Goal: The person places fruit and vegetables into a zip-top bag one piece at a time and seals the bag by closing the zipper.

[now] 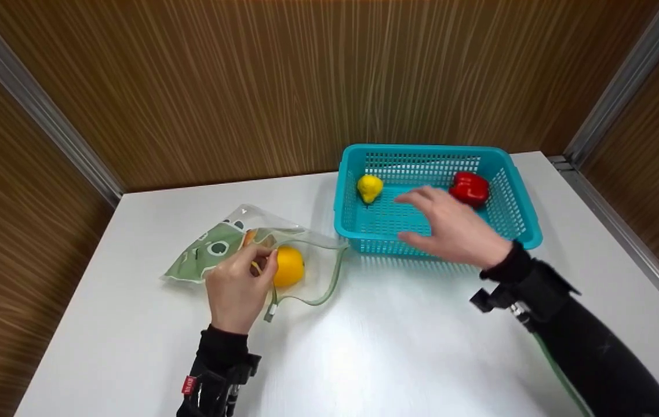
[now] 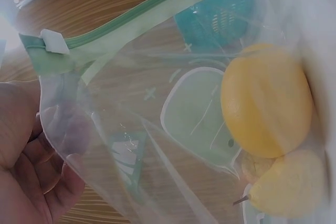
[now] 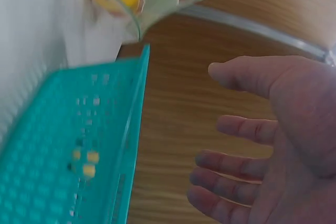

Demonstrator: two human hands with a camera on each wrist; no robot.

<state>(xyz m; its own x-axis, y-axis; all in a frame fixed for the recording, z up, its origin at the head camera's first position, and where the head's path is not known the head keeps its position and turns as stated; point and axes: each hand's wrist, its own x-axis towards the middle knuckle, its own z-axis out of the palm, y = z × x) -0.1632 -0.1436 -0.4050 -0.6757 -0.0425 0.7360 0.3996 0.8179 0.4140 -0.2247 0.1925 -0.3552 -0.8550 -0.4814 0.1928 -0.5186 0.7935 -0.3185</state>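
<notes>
My left hand point(image 1: 239, 284) pinches the edge of a clear zip bag point(image 2: 131, 129) with a green printed pattern and a green zip strip. Inside the bag lie an orange-yellow round fruit point(image 2: 266, 100) and a yellow pear point(image 2: 289, 184); something orange point(image 1: 249, 237) shows behind them in the head view. Near the strip's end sits a white zip slider point(image 2: 54, 41). My right hand point(image 1: 451, 226) hovers over the front of a turquoise basket point(image 1: 439, 149), fingers spread and holding nothing. In the basket are a yellow pear point(image 1: 370, 187) and a red bell pepper point(image 1: 469, 189).
Both bag and basket rest on a white table point(image 1: 364, 347), the basket to the right of the bag. A wood-grain panel point(image 1: 248, 87) rises behind the table, and side panels with metal edging stand at left and right.
</notes>
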